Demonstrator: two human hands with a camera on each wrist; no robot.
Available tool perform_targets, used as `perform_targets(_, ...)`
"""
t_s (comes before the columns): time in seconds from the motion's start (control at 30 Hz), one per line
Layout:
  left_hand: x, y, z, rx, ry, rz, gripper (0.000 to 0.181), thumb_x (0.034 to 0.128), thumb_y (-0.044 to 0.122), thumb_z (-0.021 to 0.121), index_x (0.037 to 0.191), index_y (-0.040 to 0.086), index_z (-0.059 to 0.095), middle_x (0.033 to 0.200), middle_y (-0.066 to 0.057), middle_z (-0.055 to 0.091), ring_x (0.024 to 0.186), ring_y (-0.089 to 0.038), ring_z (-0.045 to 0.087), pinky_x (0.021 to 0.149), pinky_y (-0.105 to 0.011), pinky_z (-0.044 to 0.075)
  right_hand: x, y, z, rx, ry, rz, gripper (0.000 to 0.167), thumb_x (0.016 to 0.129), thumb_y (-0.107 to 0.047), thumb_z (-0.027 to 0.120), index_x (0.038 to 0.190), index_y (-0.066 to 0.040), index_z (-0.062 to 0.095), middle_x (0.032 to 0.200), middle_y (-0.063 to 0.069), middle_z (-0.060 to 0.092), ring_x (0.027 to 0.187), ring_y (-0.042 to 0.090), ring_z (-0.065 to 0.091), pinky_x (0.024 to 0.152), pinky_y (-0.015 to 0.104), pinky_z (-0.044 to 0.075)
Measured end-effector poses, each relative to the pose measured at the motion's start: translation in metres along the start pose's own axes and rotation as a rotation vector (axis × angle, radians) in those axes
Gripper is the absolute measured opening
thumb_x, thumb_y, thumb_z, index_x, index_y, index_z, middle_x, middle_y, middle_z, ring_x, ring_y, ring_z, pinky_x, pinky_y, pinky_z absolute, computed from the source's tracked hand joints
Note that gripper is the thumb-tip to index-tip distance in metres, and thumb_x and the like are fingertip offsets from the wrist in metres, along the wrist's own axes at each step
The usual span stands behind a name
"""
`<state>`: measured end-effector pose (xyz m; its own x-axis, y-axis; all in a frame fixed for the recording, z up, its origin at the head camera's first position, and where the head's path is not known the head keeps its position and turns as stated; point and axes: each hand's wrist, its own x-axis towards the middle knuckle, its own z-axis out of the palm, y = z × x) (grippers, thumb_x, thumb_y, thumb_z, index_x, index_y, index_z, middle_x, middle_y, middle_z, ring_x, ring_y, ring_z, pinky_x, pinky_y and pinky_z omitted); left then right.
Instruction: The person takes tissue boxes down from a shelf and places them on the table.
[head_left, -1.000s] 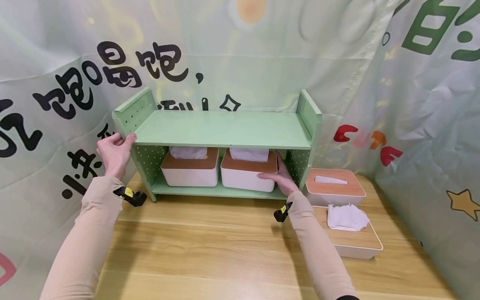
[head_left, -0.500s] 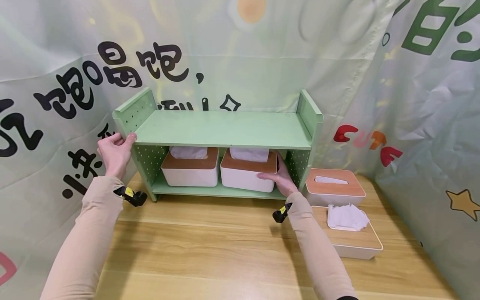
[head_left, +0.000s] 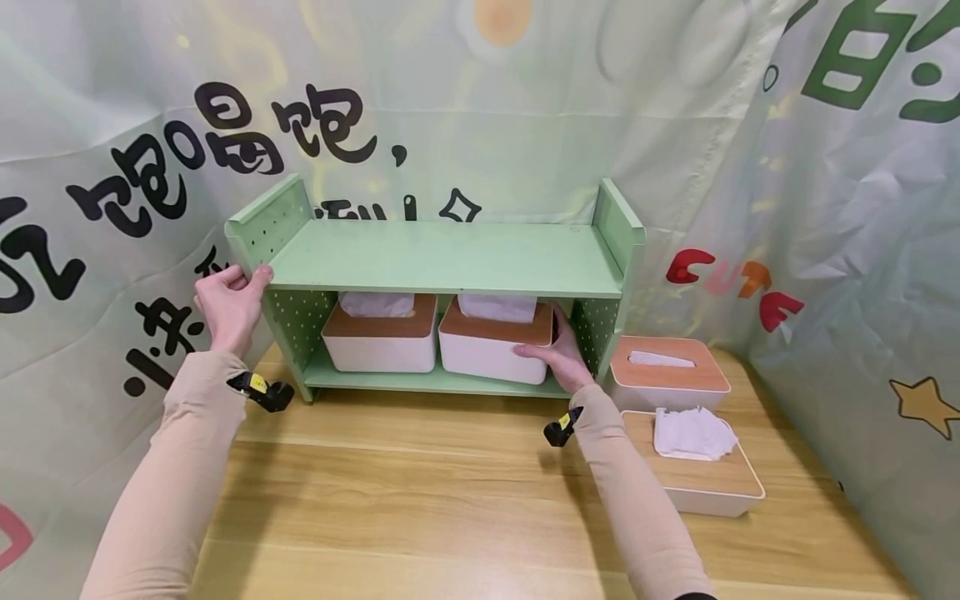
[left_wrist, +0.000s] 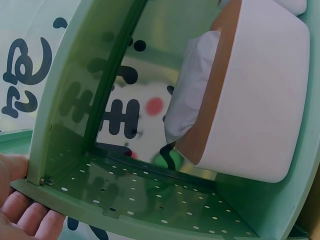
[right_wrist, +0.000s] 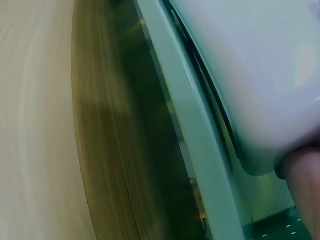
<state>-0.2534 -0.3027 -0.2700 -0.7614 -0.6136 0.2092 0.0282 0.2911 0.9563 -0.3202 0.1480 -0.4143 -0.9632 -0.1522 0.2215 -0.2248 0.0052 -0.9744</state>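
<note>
A green metal shelf (head_left: 442,258) stands against the hanging cloth. My left hand (head_left: 227,315) grips the front edge of its left side panel, thumb on the inner side, as the left wrist view shows up close. On the lower level sit two tissue boxes with white bodies and brown wooden lids. The left tissue box (head_left: 378,354) stands straight. The right tissue box (head_left: 487,358) is slightly turned, and its front reaches near the shelf edge. My right hand (head_left: 564,360) holds its right end, thumb on the front and fingers around the side, partly hidden.
Right of the shelf, a tissue box with a flat tissue slot (head_left: 667,375) rests on the wooden table (head_left: 420,492). In front of it lies a wider tissue box (head_left: 705,475), partly behind my right forearm. Printed cloth (head_left: 510,150) encloses the back and sides.
The right tissue box has slid very slightly left, along with my right hand. My left hand keeps its place on the shelf.
</note>
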Motion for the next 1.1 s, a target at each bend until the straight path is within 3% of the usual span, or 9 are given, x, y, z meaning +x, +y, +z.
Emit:
perform_targets(0.07,0.000,0.000,0.000,0.001,-0.001,-0.002,0.043,0.0909,0.028,0.074,0.130,0.012,0.067,0.074,0.030,0.069,0.068,0.011,0.062,0.066,-0.006,0.049,0.000,0.000,0.000,-0.010,0.005,0.000,0.112,0.078,-0.001,0.080,0.162,-0.017,0.009,0.171,0.010,0.006,0.158,0.027,0.006,0.130,0.050,0.014)
perform_targets(0.27,0.001,0.001,0.001,0.016,-0.006,-0.016,0.043,0.0909,0.029,0.075,0.130,0.013,0.066,0.103,0.006,0.075,0.069,0.010,0.062,0.067,-0.005,0.049,-0.001,-0.001,-0.001,-0.011,0.019,0.012,0.111,0.078,-0.002,0.080,0.162,-0.018,0.009,0.170,0.010,0.006,0.158,0.026,0.007,0.130,0.050,0.015)
perform_targets(0.37,0.001,0.002,0.000,0.009,-0.006,-0.011,0.044,0.0911,0.028,0.075,0.131,0.012,0.066,0.087,0.019,0.076,0.069,0.011,0.061,0.066,-0.005,0.049,-0.002,-0.002,-0.001,-0.020,0.019,0.007,0.111,0.078,-0.003,0.080,0.162,-0.018,0.009,0.171,0.009,0.006,0.158,0.026,0.006,0.130,0.050,0.014)
perform_targets(0.5,0.002,0.002,0.000,-0.001,-0.009,-0.002,0.044,0.0910,0.029,0.074,0.131,0.011,0.066,0.066,0.033,0.060,0.067,0.011,0.060,0.066,-0.005,0.049,-0.004,-0.004,-0.002,-0.019,0.017,0.008,0.111,0.079,-0.003,0.080,0.163,-0.018,0.008,0.171,0.009,0.005,0.158,0.026,0.004,0.130,0.050,0.012)
perform_targets(1.1,-0.001,0.002,0.000,-0.017,-0.022,0.011,0.043,0.0917,0.026,0.073,0.130,0.007,0.066,0.058,0.036,0.055,0.066,0.010,0.061,0.064,-0.005,0.048,-0.014,-0.006,-0.005,-0.017,0.014,-0.014,0.111,0.077,-0.004,0.081,0.162,-0.017,0.011,0.170,0.010,0.008,0.158,0.026,0.008,0.130,0.050,0.013)
